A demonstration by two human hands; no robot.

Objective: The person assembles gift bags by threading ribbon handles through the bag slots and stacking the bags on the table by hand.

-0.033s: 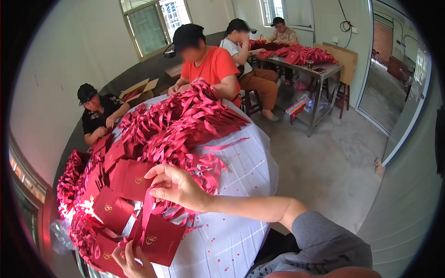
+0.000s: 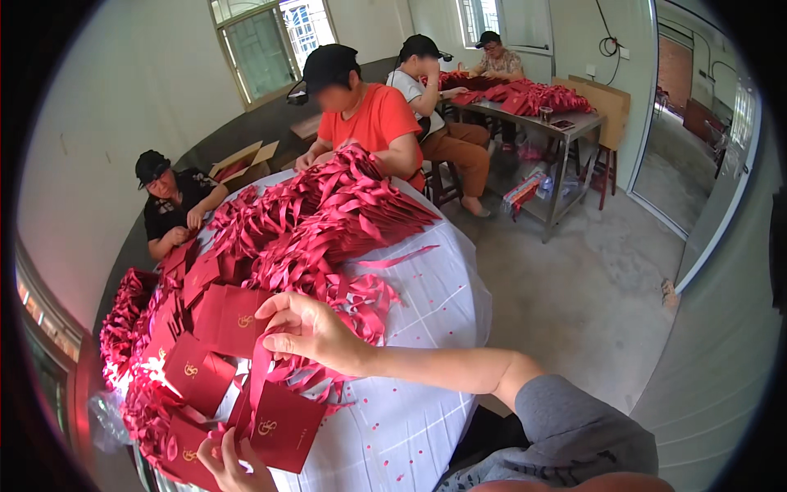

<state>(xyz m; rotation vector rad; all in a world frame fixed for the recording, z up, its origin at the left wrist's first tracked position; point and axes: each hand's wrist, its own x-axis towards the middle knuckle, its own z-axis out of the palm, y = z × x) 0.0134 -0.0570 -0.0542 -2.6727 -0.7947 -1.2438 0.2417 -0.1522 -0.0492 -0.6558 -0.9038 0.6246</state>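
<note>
Between the thumb and bent fingers of my right hand (image 2: 316, 334) is a red satin ribbon (image 2: 260, 375), pulled up from a small dark-red gift bag (image 2: 287, 430) with a gold emblem. My left hand (image 2: 235, 467) is lower down at the bag's left edge. Its fingers are curled against the bag by the ribbon's lower part; the exact grip is partly hidden. Another red bag (image 2: 234, 320) lies just beyond my right fingers. A further bag (image 2: 197, 373) rests left of the ribbon, and one more (image 2: 187, 451) lies beside my left hand.
A large heap of red ribbons (image 2: 328, 209) spreads over the white-covered round table (image 2: 443, 328). Co-workers sit around it, one in a red shirt (image 2: 369, 123), one in black (image 2: 176, 201). Behind stand an open cardboard box (image 2: 246, 164) and a metal table (image 2: 566, 131) with more red bags.
</note>
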